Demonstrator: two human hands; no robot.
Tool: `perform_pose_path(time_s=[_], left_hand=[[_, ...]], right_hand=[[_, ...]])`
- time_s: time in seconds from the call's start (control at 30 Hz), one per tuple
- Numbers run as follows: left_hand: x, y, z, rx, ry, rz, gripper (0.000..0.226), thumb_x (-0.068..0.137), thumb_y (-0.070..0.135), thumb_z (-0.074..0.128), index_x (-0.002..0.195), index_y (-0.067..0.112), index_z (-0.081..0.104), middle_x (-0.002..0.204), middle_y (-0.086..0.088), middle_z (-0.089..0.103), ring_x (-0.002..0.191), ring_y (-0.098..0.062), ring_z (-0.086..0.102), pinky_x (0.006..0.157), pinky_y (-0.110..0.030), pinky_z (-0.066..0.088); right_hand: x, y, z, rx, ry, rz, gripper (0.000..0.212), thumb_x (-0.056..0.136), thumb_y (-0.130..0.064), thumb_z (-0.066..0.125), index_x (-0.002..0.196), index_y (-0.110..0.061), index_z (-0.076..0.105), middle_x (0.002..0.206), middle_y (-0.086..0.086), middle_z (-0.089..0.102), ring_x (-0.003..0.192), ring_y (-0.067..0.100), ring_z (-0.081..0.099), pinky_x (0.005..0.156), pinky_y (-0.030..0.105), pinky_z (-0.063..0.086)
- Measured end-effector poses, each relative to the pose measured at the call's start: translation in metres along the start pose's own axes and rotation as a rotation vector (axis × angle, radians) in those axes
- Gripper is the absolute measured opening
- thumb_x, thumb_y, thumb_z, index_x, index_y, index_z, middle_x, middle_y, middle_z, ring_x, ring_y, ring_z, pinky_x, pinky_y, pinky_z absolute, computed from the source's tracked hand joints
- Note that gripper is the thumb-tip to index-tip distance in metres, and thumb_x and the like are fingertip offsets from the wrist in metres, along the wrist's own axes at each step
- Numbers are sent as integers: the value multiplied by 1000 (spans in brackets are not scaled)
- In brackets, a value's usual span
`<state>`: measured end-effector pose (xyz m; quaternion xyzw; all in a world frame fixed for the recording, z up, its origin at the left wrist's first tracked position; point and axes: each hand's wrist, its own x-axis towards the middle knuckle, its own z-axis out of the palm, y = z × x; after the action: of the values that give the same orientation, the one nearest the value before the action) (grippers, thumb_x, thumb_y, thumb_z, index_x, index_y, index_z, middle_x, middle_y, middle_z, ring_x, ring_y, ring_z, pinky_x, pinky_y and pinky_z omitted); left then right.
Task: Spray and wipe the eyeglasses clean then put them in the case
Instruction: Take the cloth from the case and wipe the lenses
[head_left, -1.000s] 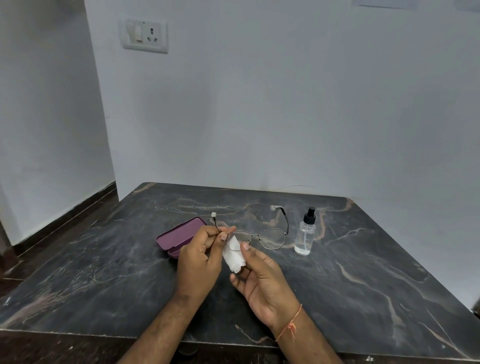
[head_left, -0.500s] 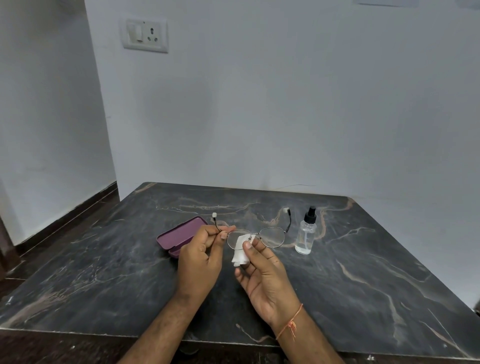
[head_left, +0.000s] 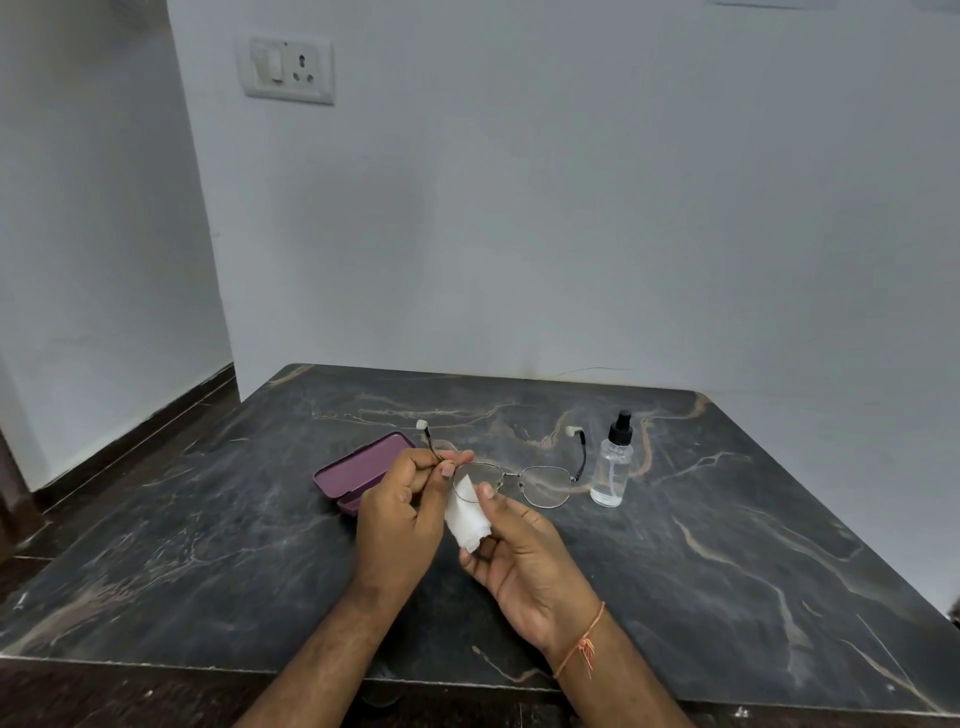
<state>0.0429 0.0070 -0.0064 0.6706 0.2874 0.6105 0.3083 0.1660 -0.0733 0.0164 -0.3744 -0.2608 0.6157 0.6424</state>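
Observation:
Thin metal-framed eyeglasses (head_left: 543, 486) are held above the table with their arms unfolded and pointing away from me. My left hand (head_left: 400, 519) pinches the frame at its left hinge. My right hand (head_left: 524, 561) grips a small white cloth (head_left: 466, 514) and presses it on the left lens with the thumb. The purple case (head_left: 358, 470) lies open on the table just left of my left hand, partly hidden by it. A clear spray bottle (head_left: 613, 465) with a black nozzle stands upright to the right of the glasses.
The dark marble table (head_left: 727, 545) meets a pale wall at its far edge. Its left edge drops to a dark floor strip. A wall socket (head_left: 288, 70) sits high on the wall.
My right hand has slid the cloth up on the left lens and back down a little. The glasses have tilted slightly. My left hand has stayed put.

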Motion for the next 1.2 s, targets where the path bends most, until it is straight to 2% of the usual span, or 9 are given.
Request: perform_pose_path(time_s=[0.13,0.3,0.47,0.63,0.73,0.87,1.0,1.13,1.2], left_hand=[[2,-4,0,12,46,19,12,107,13,63,114,19,72,114,16,83,115,-7,78,98,-37,62],[2,-4,1,25,52,42,17,106,28,61,114,20,72,115,15,83,116,-6,78,100,-33,62],[4,-10,-1,109,95,57,15,107,22,63,116,17,74,115,17,83,115,-1,76,97,-27,62],[5,-3,-3,186,163,18,29,108,16,66,108,45,65,106,25,80,105,9,75,87,-13,58],[5,-2,-4,192,191,-19,30,107,15,67,106,45,64,102,31,76,102,13,73,83,-5,54],[6,-3,-6,194,222,-99,10,108,17,66,109,26,69,95,33,71,97,20,70,78,0,49],[7,-10,-5,227,200,-113,9,110,23,64,114,21,72,94,32,72,92,22,69,78,-4,52],[7,-14,-3,277,167,-96,11,109,26,64,116,21,72,100,32,74,93,22,69,81,-14,57],[7,-14,-3,307,142,-81,12,109,25,64,116,20,72,102,32,75,91,25,67,79,-16,58]], right_hand=[[0,-1,0,48,29,-21,16,90,-24,78,98,-10,83,95,10,75,76,15,68,65,27,54],[3,0,-2,123,74,-46,28,87,-20,79,112,-9,77,93,8,74,71,12,67,62,26,55],[1,0,-2,144,99,-54,29,86,-19,80,112,-7,75,89,7,76,68,12,67,61,26,54],[-1,-1,-2,111,111,-53,30,80,-17,83,108,-6,77,94,10,76,76,16,68,62,27,55],[-1,-3,-1,41,141,-4,29,83,-17,84,108,-5,76,89,10,74,69,14,66,53,23,51],[-10,-16,-8,-141,172,62,18,90,-15,80,104,-5,73,70,2,66,49,6,49,36,15,31],[-24,-37,-31,-391,200,-17,12,91,-13,78,100,-6,74,65,2,63,47,7,44,37,17,25],[-37,-66,-70,-798,352,-209,7,90,-14,82,94,-10,79,75,3,73,51,9,57,41,23,39],[-41,-81,-93,-1191,443,-313,5,91,-23,82,95,-20,80,84,-5,76,66,8,69,57,25,53]])
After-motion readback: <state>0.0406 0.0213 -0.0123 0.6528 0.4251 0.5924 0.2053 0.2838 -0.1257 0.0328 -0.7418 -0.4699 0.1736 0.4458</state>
